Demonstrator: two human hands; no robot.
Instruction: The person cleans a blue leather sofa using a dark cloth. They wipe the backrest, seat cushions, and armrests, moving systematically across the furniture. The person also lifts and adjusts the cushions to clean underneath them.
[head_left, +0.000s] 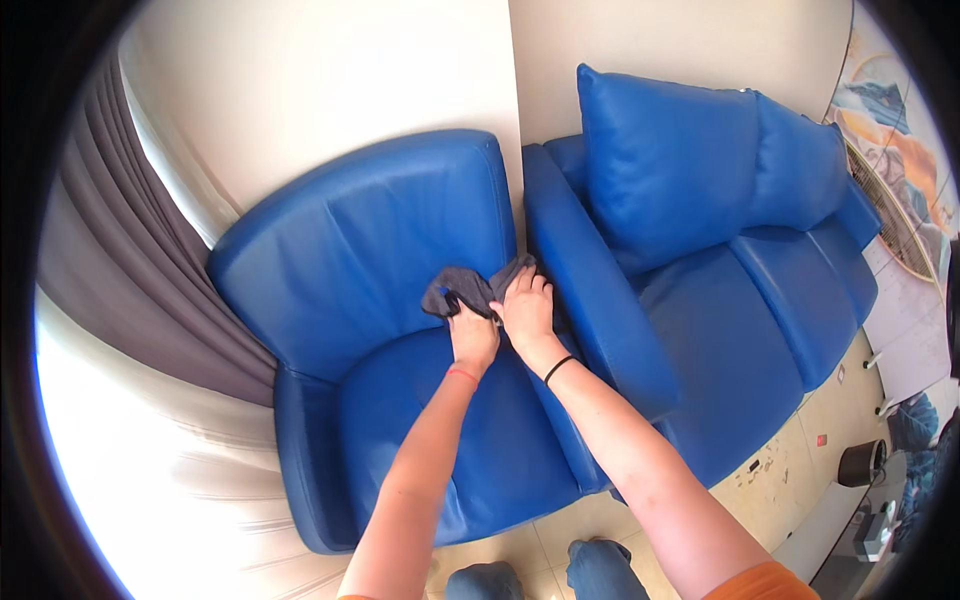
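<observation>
A dark grey cloth (471, 288) is bunched between my two hands, over the inner right corner of a blue leather armchair (360, 247). My left hand (472, 335) grips the cloth's near edge, just above the seat. Beside it, my right hand (527, 306) grasps the other end close to the armchair's right armrest, its fingers spread over the fabric. Part of the cloth lies hidden beneath the fingers. A dark fold or opening shows on the cloth's left side.
To the right stands a blue leather sofa (720, 360) with large back cushions (667, 165). Grey curtains (157, 247) hang on the left. Small dark bits (765, 466) lie scattered on the tiled floor, near a dark bin (860, 463). A pale wall (337, 82) rises behind the armchair.
</observation>
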